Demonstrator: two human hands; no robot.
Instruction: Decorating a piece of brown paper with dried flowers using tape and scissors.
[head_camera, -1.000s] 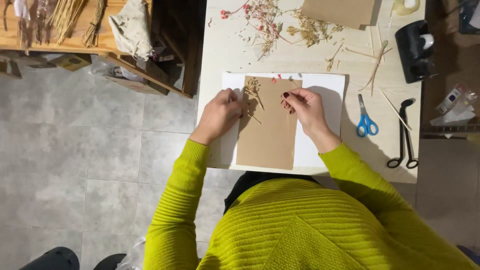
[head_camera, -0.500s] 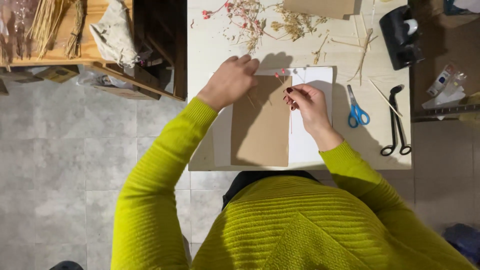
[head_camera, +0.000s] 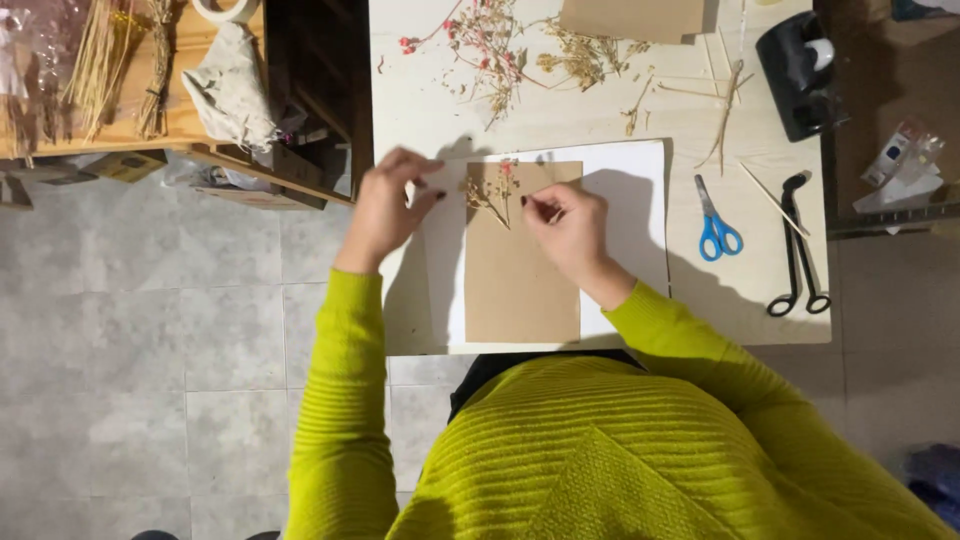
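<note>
Overhead view of a light wooden counter (head_camera: 620, 115) with a white sheet (head_camera: 630, 200) at its near edge and a brown card (head_camera: 520, 280) lying on the sheet. Right hand (head_camera: 570, 235) rests on the card's upper right part, fingertips pinched together beside a dried flower sprig (head_camera: 492, 192) that lies on the card's upper edge; whether they grip a stem cannot be told. Left hand (head_camera: 390, 205) hovers over the counter's left edge, just left of the sheet, fingers loosely curled with thumb and forefinger nearly meeting, holding nothing visible. Loose dried flowers (head_camera: 500, 50) lie scattered toward the far edge. Blue-handled scissors (head_camera: 715, 222) and black long-handled scissors (head_camera: 797, 250) lie right of the sheet; a black tape dispenser (head_camera: 795, 65) stands at the far right corner.
</note>
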